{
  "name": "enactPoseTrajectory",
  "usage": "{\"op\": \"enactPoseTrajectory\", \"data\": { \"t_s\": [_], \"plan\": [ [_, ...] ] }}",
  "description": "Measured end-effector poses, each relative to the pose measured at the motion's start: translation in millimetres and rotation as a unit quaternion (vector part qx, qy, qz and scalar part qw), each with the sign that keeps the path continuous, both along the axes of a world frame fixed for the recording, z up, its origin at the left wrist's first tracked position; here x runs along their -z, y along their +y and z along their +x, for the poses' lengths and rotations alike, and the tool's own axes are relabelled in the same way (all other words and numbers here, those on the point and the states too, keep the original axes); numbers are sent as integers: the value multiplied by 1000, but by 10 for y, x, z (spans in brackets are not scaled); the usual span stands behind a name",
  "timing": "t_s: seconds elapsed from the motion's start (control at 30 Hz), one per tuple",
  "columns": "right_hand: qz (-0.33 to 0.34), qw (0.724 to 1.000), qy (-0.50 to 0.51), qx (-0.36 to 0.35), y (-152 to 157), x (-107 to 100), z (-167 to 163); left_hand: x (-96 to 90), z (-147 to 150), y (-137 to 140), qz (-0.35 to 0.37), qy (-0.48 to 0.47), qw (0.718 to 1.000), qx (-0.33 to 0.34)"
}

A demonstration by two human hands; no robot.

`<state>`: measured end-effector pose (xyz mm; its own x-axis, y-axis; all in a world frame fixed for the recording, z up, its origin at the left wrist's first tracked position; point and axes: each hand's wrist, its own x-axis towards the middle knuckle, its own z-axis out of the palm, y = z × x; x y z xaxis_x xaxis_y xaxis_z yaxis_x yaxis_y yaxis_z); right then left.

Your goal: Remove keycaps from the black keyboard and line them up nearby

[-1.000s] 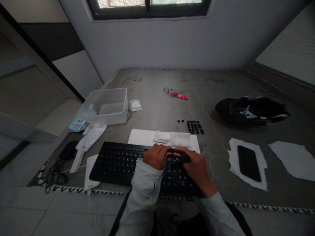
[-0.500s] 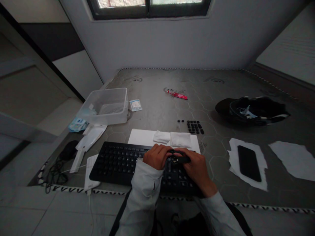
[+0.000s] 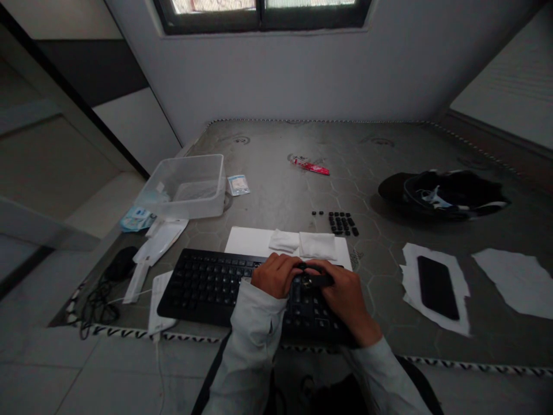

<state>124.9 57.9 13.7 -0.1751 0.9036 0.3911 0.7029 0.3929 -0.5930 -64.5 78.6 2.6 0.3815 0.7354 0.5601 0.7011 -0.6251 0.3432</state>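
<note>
A black keyboard [image 3: 211, 288] lies across the front of the table, and its right part shows gaps where keycaps are off. Over that part my right hand [image 3: 345, 291] closes around a small black tool [image 3: 320, 280] with a shiny metal bit; its exact kind is not clear. My left hand [image 3: 275, 275] has its fingers curled, with the fingertips meeting those of my right hand at a small dark piece I cannot make out. Loose black keycaps [image 3: 341, 223] are grouped beyond the keyboard, two of them set apart to the left.
Folded white cloths [image 3: 317, 245] rest on a white sheet [image 3: 242, 241]. At left are a clear plastic box [image 3: 194, 208], a mouse [image 3: 121, 263] and a power strip [image 3: 161, 294]. A phone [image 3: 438, 287] on paper and a black cap [image 3: 444, 196] are at right; a red packet [image 3: 311, 167] lies behind.
The tool in my right hand has tilted very slightly, showing more of its metal bit. Both hands otherwise stay in the same place.
</note>
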Motion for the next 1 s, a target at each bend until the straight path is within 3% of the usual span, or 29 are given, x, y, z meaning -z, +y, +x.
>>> {"op": "enactPoseTrajectory", "data": {
  "t_s": [0.7, 1.0],
  "plan": [
    [7, 1000, 3, -6, 11, 17, 10, -37, 36, -36, -28, -44, 999, -11],
    [3, 1000, 5, -27, 15, 20, 8, 11, 6, -23, -24, -10, 1000, -6]
  ]
}}
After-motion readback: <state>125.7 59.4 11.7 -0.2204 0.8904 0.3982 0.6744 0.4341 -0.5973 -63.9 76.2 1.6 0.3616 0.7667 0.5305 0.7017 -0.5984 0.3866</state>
